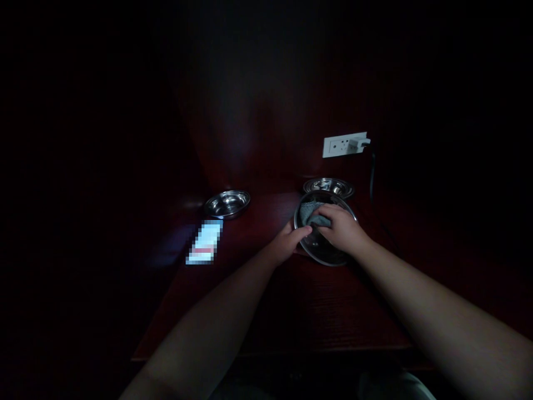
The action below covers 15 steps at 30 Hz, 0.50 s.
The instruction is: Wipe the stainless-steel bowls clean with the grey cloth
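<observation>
A round steel plate (328,256) is tilted up off the dark red table (316,311), its inside facing me. My left hand (287,242) is closed on the plate's left rim. My right hand (343,226) lies inside the plate, its fingers pressed on a grey cloth (308,212). The scene is very dim.
Another steel dish (328,186) sits just behind the held plate, and a steel bowl (227,203) stands at the table's far left. A blurred lit rectangle (204,242) lies near the left edge. A white wall socket (345,145) holds a plug with a dark cord (372,175) hanging down.
</observation>
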Each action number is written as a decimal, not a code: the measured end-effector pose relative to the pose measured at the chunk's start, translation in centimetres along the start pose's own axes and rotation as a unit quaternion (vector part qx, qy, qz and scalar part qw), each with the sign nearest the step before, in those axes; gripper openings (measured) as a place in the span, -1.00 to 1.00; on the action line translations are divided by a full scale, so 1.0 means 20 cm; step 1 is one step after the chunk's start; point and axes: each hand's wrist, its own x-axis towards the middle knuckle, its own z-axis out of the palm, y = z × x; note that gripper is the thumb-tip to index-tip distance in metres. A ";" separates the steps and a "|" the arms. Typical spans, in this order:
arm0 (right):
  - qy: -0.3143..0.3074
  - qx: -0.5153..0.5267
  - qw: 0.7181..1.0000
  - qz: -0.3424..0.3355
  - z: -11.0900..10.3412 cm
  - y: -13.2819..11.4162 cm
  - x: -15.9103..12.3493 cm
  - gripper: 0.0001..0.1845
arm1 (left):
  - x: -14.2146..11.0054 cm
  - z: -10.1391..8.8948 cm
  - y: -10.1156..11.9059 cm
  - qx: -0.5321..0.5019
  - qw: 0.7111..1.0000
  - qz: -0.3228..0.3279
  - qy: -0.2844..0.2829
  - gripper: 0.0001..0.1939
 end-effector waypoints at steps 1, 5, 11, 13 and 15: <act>0.011 -0.018 1.000 0.008 -0.01 0.00 0.00 -0.81 | -0.01 0.00 0.00 0.000 1.000 -0.001 -0.001 -0.47; 0.040 -0.085 0.995 0.040 -0.01 0.01 0.01 -0.80 | -0.01 0.01 0.00 -0.006 1.000 -0.001 0.001 -0.47; 0.008 -0.164 0.984 0.065 -0.01 0.01 0.01 -0.77 | 0.02 -0.01 -0.02 -0.013 1.000 -0.010 -0.016 -0.47; -0.006 -0.175 0.982 0.076 0.00 0.01 0.02 -0.77 | 0.03 -0.02 -0.03 -0.019 1.000 -0.010 -0.018 -0.48; -0.017 -0.182 0.980 0.084 0.00 0.01 0.02 -0.77 | 0.03 -0.02 -0.03 -0.026 0.999 -0.011 -0.020 -0.49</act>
